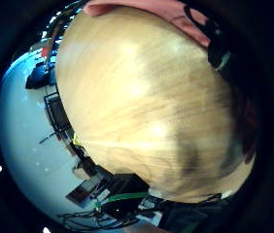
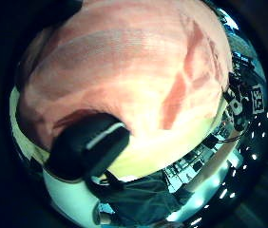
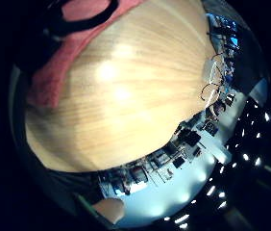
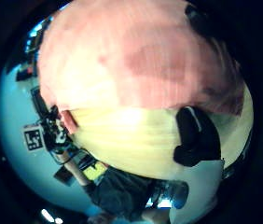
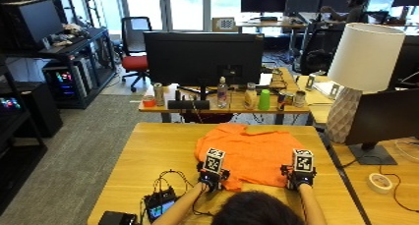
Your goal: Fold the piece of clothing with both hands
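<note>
An orange shirt [image 5: 252, 154] lies spread on the table [image 5: 157, 151] ahead of both hands, seemingly unfolded. The left hand [image 5: 211, 178] and right hand [image 5: 298, 178] sit at its near corners, apparently pinching the hem; the folding itself is all left to do.

Marker cubes cover both hands, so the fingers of the left hand [image 5: 211, 178] and right hand [image 5: 299, 178] cannot be made out. The person's head hides the near hem of the orange cloth garment [image 5: 252, 152] by the desk's [image 5: 150, 151] near edge.
</note>
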Available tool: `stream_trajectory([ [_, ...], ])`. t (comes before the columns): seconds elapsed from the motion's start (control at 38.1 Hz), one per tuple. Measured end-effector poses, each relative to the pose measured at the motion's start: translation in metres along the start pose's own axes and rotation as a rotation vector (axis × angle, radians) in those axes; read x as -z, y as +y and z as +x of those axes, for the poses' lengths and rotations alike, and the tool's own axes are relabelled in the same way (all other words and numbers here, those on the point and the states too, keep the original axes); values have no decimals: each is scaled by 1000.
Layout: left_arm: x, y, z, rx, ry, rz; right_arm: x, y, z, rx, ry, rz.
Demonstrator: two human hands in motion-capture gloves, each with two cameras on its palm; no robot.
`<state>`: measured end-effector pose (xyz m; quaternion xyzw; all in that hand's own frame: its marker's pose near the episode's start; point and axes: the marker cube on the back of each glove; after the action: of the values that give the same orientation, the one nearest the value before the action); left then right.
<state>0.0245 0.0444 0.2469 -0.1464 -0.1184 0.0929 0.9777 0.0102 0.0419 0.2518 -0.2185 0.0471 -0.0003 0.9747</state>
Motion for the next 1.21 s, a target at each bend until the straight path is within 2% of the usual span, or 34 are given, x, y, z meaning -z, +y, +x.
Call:
stream_trajectory([
  [0.18, 12, -7, 1, -40, -182, 218, -1, -5, -1, 32, -7, 208],
  [0.31, 15, -5, 0, -88, -215, 184, 2, -3, -1, 28, 85, 298],
  [0.37, 19, -1, -3, -113, -216, 122, 4, 1, -2, 43, 111, 267],
  [0.45, 26, 17, -10, -134, -201, -65, 9, 9, -1, 53, 154, 196],
  [0.5, 32, 28, -13, -150, -181, -144, 11, 4, 3, 60, 190, 188],
  [0.6, 48, 37, -17, -169, -168, -147, 0, -37, 16, 115, 214, 112],
  [0.68, 58, 29, -22, -176, -195, -132, 6, -33, 18, 142, 242, 100],
  [0.79, 63, 12, -21, -400, -139, -160, 25, -8, 17, 163, 260, 89],
  [0.84, 74, 21, -22, -450, -115, -177, 39, 6, 16, 168, 263, 83],
  [1.02, 114, 39, -34, -453, -74, -160, 82, 38, 15, 183, 249, 23],
  [1.21, 155, 33, -48, -400, -46, -111, 121, 47, 12, 160, 212, -16],
])
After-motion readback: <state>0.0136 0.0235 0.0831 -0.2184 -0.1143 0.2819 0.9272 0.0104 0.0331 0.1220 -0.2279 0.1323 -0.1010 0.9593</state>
